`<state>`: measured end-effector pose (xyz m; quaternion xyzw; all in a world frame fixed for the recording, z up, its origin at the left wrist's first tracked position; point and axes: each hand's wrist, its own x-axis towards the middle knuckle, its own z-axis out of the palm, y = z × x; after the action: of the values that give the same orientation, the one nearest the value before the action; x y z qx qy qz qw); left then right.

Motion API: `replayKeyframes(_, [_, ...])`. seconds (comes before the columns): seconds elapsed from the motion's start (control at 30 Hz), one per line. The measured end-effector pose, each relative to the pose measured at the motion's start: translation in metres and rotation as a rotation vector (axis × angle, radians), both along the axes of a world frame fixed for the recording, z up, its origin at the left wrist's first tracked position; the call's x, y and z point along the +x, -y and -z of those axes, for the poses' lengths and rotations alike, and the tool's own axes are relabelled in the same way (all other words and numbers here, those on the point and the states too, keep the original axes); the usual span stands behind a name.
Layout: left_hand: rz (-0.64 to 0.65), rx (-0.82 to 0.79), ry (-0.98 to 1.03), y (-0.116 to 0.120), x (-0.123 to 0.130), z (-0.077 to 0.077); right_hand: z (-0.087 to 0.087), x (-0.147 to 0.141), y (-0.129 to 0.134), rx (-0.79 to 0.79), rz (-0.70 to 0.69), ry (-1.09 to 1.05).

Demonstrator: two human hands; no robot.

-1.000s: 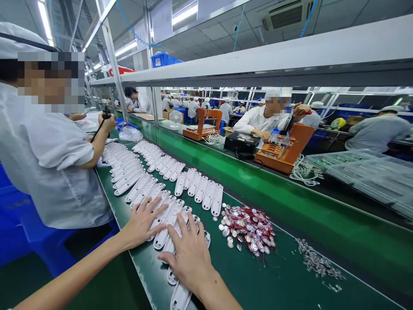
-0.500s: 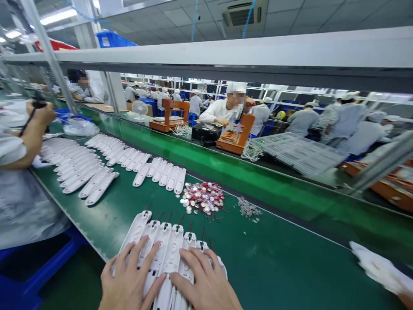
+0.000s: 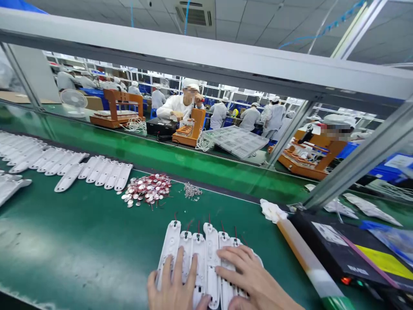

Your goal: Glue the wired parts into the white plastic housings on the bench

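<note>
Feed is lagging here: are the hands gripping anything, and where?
Nothing is gripped. Left hand and right hand lie flat, palms down, on the near ends of the white shells.

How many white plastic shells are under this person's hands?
5 or 6 white shells, side by side on the green belt; left hand and right hand press on them, perhaps hiding more.

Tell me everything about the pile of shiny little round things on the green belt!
The pile of discs is a loose heap of small, flat, round, silvery pieces that look like metal, each with thin red wires tangled among them. It lies on the green belt, beside a row of white plastic shells and a smaller heap of tiny grey parts. No hand touches it.
</note>
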<state>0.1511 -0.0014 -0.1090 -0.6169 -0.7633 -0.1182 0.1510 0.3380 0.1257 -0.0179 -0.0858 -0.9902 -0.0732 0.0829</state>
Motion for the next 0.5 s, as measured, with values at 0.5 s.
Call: replayKeyframes(0.5, [0.666, 0.274, -0.27, -0.046, -0.046, -0.017, 0.073, 0.014, 0.045, 0.443, 0.677, -0.181])
